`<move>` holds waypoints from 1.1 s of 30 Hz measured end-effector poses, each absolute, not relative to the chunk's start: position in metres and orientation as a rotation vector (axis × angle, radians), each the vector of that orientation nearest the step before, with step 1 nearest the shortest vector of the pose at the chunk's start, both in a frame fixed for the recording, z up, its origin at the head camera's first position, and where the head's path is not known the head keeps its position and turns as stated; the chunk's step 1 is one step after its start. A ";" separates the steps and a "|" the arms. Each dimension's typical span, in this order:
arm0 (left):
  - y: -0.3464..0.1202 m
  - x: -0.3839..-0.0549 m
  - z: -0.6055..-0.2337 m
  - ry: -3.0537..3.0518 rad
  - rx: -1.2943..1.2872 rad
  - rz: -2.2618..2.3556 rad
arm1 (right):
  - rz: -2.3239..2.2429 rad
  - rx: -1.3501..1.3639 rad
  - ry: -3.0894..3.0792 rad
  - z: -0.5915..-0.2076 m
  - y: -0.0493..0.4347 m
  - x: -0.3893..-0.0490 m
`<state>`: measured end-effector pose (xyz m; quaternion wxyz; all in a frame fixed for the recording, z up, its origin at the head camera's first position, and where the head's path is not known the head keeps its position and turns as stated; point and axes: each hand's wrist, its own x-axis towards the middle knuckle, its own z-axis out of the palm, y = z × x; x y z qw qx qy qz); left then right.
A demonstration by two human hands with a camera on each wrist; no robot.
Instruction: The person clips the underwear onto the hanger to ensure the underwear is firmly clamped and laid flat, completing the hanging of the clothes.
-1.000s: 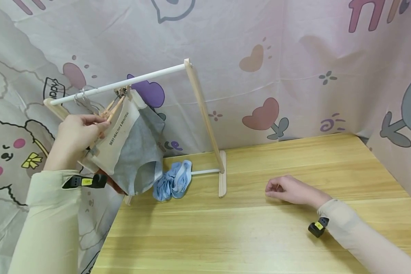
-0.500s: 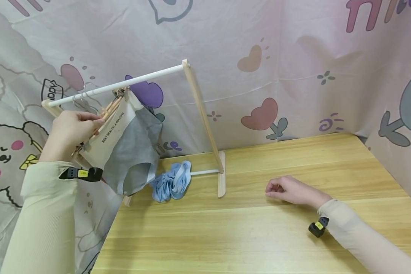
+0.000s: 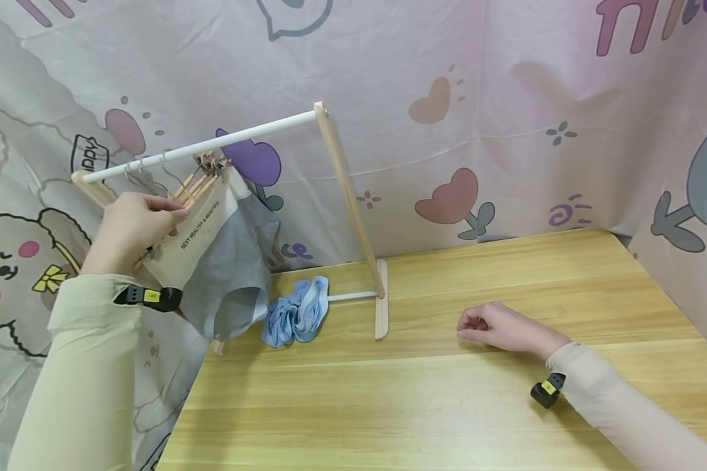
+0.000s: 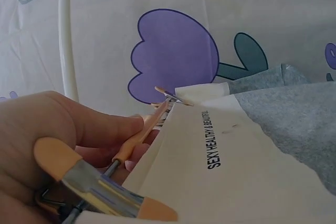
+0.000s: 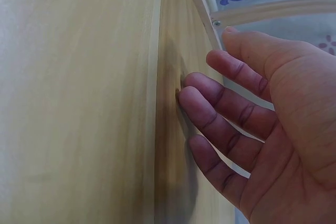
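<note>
In the head view my left hand [image 3: 132, 226] is at the left, just below the rack's white rail [image 3: 241, 139]. Its thumb and fingers pinch the peach-coloured bar of a clip hanger [image 4: 137, 139]. Grey underpants [image 3: 230, 261] hang from that hanger by a cream waistband [image 4: 194, 150] printed "SEXY HEALTHY & BEAUTIFUL". A metal clip with peach tips [image 4: 105, 187] grips the near end of the band. More hanger bars sit behind, partly hidden by the hand. My right hand [image 3: 507, 327] rests on the table with fingers loosely bent, holding nothing.
The rack's right wooden leg [image 3: 350, 203] stands on a foot [image 3: 382, 314] on the wooden table [image 3: 448, 405]. A bunched light-blue cloth [image 3: 297, 311] lies by the lower white bar [image 3: 353, 296]. Several metal hooks [image 3: 141, 165] hang over the rail. A patterned curtain [image 3: 507, 131] surrounds the table.
My left hand moved left, then back right, with the hanger and underpants. A hook now sits on the rail farther right than the other hooks. The right hand stayed still.
</note>
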<state>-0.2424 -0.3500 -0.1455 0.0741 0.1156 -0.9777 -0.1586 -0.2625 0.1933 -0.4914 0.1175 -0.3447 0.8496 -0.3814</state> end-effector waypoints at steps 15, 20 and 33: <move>-0.352 -0.238 -0.148 -2.980 0.403 -0.559 | -1.126 -1.000 2.472 -0.491 0.193 -0.261; -0.352 -0.236 -0.149 -2.965 0.409 -0.561 | -1.133 -0.999 2.465 -0.491 0.194 -0.261; -0.334 -0.226 -0.146 -2.771 0.272 -0.340 | -1.136 -1.005 2.472 -0.492 0.194 -0.260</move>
